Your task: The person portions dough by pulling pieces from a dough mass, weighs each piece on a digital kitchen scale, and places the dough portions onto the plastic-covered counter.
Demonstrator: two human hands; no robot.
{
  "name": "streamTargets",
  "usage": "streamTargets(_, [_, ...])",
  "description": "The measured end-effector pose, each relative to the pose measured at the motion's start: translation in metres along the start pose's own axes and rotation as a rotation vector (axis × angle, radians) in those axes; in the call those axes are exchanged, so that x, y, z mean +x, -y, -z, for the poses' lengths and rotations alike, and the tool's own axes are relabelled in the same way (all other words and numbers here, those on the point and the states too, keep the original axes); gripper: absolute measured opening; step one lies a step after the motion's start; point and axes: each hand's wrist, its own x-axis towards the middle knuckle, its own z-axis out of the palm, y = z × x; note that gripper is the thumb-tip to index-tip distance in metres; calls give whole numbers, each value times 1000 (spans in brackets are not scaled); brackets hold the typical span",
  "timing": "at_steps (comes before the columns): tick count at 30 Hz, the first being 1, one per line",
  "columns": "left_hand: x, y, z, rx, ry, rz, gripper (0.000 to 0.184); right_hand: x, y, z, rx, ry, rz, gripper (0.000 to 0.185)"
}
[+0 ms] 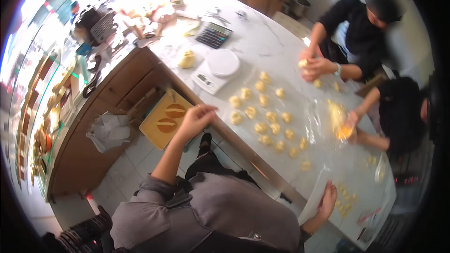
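The pieces of dough (pixel 271 116) are lying in a loose cluster across the middle of the pale bench (pixel 262 42), some sitting close together and others standing apart. Further small yellow pieces (pixel 345 200) are resting at the lower right of the frame, just beside the right hand (pixel 328 200).

That right hand is hanging at the near edge of the bench, against a white sheet (pixel 315 197); whether its grip is closing on the sheet, I cannot tell. The left hand (pixel 199 116) is hovering near the bench edge, left of the cluster, its grip loose and fairly narrow, with fingers bending and nothing showing in them.

Above the cluster, a white scale (pixel 216 70) is sitting beside a larger lump of dough (pixel 186 59), and a black calculator (pixel 214 35) is lying just beyond them.

At the upper right, a person in black (pixel 358 42) is holding a piece of dough in both hands. Below, at the right, another person (pixel 401 115) is reaching both hands to a yellow-orange mass (pixel 341 122), which is lying near some clear plastic.

Left of centre, below the bench top, a yellowish tray (pixel 161 124) is showing brown oval shapes (pixel 171 118), and a white plastic bag (pixel 110 131) is hanging against the brown cabinet (pixel 75 154).
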Motion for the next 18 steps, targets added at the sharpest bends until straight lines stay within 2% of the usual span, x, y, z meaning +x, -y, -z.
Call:
streamTargets(2, [26, -11, 47, -2, -325, 47, 20, -5, 30, -57, -37, -11, 86, 44])
streamTargets(3, [46, 2, 78, 161, -417, -67, 21, 0, 51, -86, -11, 197, 142, 44])
streamTargets(4, [61, 15, 106, 227, -477, -32, 23, 3, 75, -117, 16, 401, 190, 43])
streamTargets(5, [77, 25, 127, 247, -522, -105, 26, 7, 101, -148, 44, 602, 236, 42])
streamTargets(9, [128, 40, 175, 608, -461, -56, 48, -8, 188, -306, -64, 637, 531, 30])
streamTargets(10, [140, 54, 180, 641, -443, -119, 60, -12, 201, -349, -99, 643, 666, 28])
streamTargets(11, [148, 63, 179, 743, -424, -98, 70, -16, 211, -390, -132, 646, 801, 27])
streamTargets(14, [162, 70, 172, 829, -415, -122, 79, -37, 229, -520, -308, 540, 1137, 33])
streamTargets(16, [168, 77, 169, 861, -425, -122, 82, -43, 226, -589, -384, 584, 1203, 35])
streamTargets(18, [170, 77, 170, 810, -448, -151, 78, -47, 220, -639, -587, 610, 1283, 40])
